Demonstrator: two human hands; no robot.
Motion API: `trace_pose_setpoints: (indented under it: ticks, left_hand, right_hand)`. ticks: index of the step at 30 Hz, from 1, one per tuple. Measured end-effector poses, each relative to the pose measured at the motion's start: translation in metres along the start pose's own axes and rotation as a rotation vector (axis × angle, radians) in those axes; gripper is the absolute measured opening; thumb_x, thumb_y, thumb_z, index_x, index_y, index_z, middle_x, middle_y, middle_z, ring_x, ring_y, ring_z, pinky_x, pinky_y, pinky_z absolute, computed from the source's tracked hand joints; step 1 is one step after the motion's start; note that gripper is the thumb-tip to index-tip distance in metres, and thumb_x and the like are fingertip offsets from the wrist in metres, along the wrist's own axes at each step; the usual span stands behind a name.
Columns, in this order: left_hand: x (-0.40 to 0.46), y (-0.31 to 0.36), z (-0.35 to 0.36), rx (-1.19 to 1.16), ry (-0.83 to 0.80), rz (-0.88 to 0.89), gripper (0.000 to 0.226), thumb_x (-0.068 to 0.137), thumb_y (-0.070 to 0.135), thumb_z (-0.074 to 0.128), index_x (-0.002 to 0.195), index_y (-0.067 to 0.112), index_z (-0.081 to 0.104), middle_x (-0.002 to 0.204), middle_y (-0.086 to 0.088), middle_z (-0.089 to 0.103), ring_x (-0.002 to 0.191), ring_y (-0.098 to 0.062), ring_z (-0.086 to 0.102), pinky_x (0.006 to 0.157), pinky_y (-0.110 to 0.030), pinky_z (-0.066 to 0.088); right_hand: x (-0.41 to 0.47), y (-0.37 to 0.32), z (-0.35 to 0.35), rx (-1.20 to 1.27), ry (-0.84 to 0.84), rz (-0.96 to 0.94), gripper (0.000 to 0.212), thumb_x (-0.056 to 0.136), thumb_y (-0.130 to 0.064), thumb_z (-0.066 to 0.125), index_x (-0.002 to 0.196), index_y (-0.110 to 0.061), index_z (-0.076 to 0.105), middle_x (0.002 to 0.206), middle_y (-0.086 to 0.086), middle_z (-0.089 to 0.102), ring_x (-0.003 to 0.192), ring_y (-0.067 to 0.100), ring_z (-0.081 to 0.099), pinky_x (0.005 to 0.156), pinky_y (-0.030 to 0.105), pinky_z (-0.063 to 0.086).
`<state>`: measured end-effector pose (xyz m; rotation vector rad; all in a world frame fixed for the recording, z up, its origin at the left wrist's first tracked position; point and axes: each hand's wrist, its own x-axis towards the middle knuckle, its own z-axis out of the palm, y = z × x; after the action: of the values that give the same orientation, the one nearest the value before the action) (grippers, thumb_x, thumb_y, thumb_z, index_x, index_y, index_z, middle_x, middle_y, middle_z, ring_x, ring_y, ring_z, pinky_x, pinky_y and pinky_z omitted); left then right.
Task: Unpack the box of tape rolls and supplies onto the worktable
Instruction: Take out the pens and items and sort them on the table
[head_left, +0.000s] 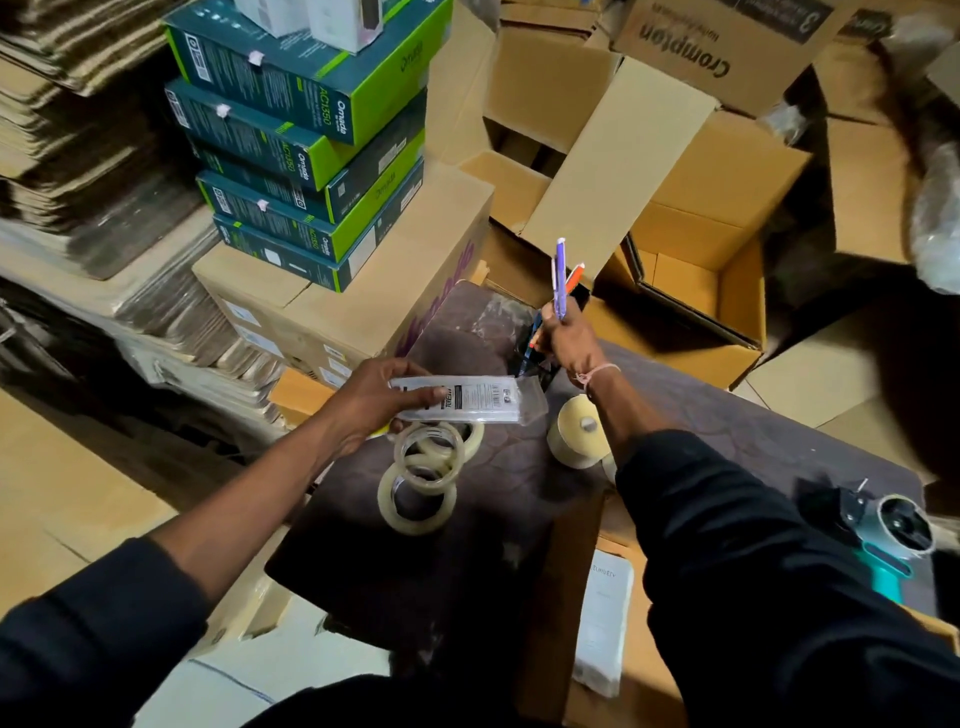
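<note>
Clear tape rolls (423, 475) lie overlapped on the dark tabletop (519, 467), its left edge bare beside them. Left hand (379, 400) fingers pinch a flat packet (467, 400) above them. Right hand (569, 338) fingers grip pens (560, 275) upright, beyond the rolls.

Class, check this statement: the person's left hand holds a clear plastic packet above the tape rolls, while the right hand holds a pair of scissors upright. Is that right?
One detail is wrong. The head view shows the right hand holding pens upright, not scissors. The rest stands: the left hand holds the clear plastic packet above the tape rolls.
</note>
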<state>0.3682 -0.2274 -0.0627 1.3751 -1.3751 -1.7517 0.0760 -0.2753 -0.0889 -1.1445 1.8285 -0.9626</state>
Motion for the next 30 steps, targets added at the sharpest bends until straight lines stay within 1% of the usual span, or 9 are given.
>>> trace_pose_setpoints:
  ticks: [3,6,10,16,22,25,28,29,30]
  left_hand:
    - [-0.001,0.001,-0.002,-0.01,0.0,-0.002,0.037,0.079,0.017,0.086,0.104,-0.006,0.069,0.1,-0.029,0.073,0.074,-0.029,0.058,0.042,-0.024,0.042]
    - [-0.001,0.001,-0.005,-0.004,-0.006,-0.012,0.039,0.079,0.018,0.086,0.104,-0.006,0.069,0.092,-0.022,0.075,0.069,-0.025,0.06,0.042,-0.023,0.041]
    - [-0.001,0.001,-0.008,0.034,0.0,-0.008,0.035,0.079,0.019,0.086,0.104,-0.002,0.072,0.098,-0.023,0.075,0.07,-0.02,0.062,0.04,-0.022,0.042]
    - [-0.002,0.005,-0.008,0.04,0.007,-0.014,0.037,0.079,0.02,0.086,0.106,-0.002,0.072,0.088,-0.011,0.076,0.066,-0.012,0.065,0.04,-0.021,0.042]
    - [-0.002,0.01,-0.007,-0.002,0.011,-0.031,0.03,0.078,0.016,0.085,0.102,0.002,0.073,0.097,-0.019,0.077,0.065,-0.015,0.064,0.039,-0.02,0.041]
    - [-0.001,0.012,-0.006,0.011,0.017,-0.027,0.027,0.078,0.017,0.086,0.1,0.005,0.074,0.095,-0.017,0.077,0.065,-0.014,0.064,0.039,-0.02,0.042]
    - [0.0,0.013,-0.005,0.025,0.03,-0.017,0.035,0.074,0.022,0.087,0.101,0.004,0.075,0.097,-0.018,0.077,0.066,-0.015,0.065,0.039,-0.02,0.043]
    - [0.0,0.013,-0.005,0.022,0.03,-0.012,0.039,0.071,0.025,0.088,0.102,0.004,0.075,0.097,-0.019,0.077,0.067,-0.017,0.065,0.039,-0.02,0.042]
    - [0.0,0.013,-0.004,0.013,0.027,-0.01,0.044,0.068,0.027,0.088,0.102,0.003,0.074,0.097,-0.019,0.077,0.068,-0.018,0.064,0.039,-0.02,0.042]
  right_hand:
    - [-0.004,0.001,0.005,-0.156,0.013,-0.048,0.022,0.105,-0.025,0.041,0.115,-0.009,0.052,0.086,0.01,0.05,0.071,0.017,0.044,0.061,0.03,0.04]
    - [-0.006,0.005,0.009,-0.242,0.016,-0.107,0.023,0.105,-0.022,0.041,0.119,-0.008,0.052,0.094,0.014,0.057,0.077,0.02,0.049,0.065,0.032,0.042]
    - [-0.004,0.009,0.013,-0.319,-0.003,-0.074,0.023,0.104,-0.013,0.041,0.122,-0.006,0.054,0.094,0.011,0.057,0.076,0.021,0.053,0.058,0.028,0.04]
    - [0.0,0.017,0.016,-0.447,0.026,-0.043,0.021,0.096,-0.004,0.047,0.109,0.001,0.063,0.101,0.026,0.068,0.09,0.04,0.063,0.074,0.035,0.046]
    - [-0.003,0.017,0.015,-0.482,0.04,-0.057,0.027,0.095,-0.004,0.049,0.114,0.003,0.065,0.111,0.027,0.067,0.1,0.041,0.063,0.081,0.035,0.047]
    - [-0.005,0.013,0.015,-0.42,0.077,-0.054,0.025,0.098,-0.006,0.046,0.114,0.002,0.064,0.105,0.024,0.067,0.093,0.038,0.063,0.072,0.028,0.046]
    - [-0.005,0.009,0.01,-0.297,0.109,-0.035,0.025,0.105,-0.01,0.041,0.119,0.001,0.058,0.1,0.012,0.058,0.075,0.014,0.053,0.053,0.006,0.039]
    - [-0.001,0.011,0.01,-0.271,0.134,-0.033,0.026,0.106,-0.015,0.04,0.118,-0.001,0.057,0.103,0.012,0.058,0.075,0.013,0.052,0.061,0.009,0.043]
    - [0.003,0.013,0.009,-0.247,0.158,-0.033,0.028,0.107,-0.021,0.04,0.116,-0.002,0.058,0.107,0.014,0.057,0.081,0.017,0.053,0.074,0.021,0.05]
